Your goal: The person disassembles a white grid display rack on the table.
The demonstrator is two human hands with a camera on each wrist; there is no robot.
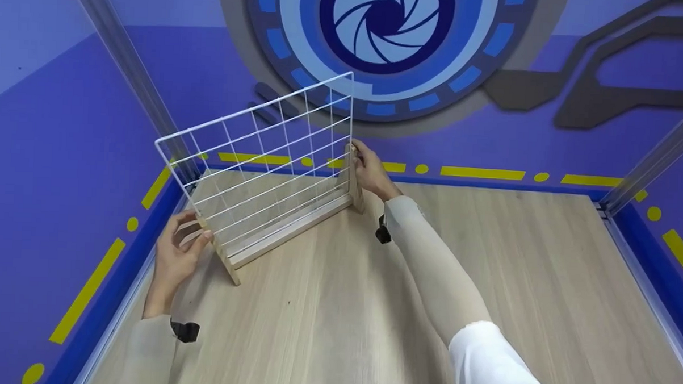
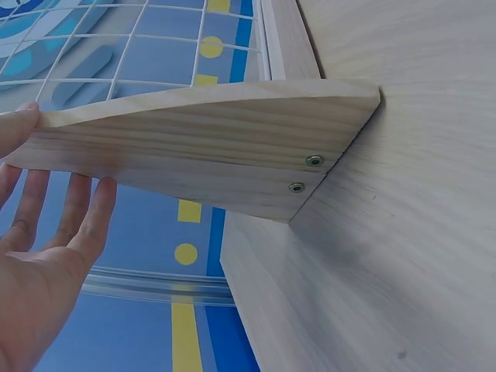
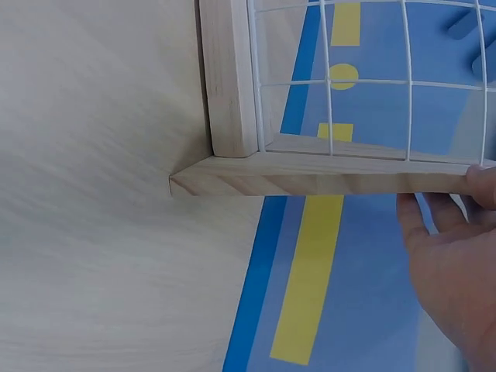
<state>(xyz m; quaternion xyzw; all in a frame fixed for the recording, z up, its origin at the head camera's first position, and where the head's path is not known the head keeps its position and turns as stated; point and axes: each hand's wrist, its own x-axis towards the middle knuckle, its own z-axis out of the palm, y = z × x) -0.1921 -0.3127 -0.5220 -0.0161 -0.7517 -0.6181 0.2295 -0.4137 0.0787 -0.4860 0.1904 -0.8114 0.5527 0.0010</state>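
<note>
A rack with a white wire grid (image 1: 253, 107) and a wooden base bar (image 1: 294, 230) stands at a slant on the table. Its wooden left side panel (image 2: 217, 147) shows two metal screws near the bottom corner. My left hand (image 1: 174, 260) pinches the upper end of that panel, thumb on the front edge and fingers at the back edge. On the far side, my right hand (image 1: 370, 170) holds the top of the right side panel (image 3: 310, 184), the thumb on one edge and fingers beneath in the right wrist view.
The wood-grain table (image 1: 514, 277) extends to the right and toward me. Blue printed walls (image 1: 434, 144) with yellow marks enclose it at the back and sides. Metal posts (image 1: 135, 65) rise at the back corners, the left one close behind the rack.
</note>
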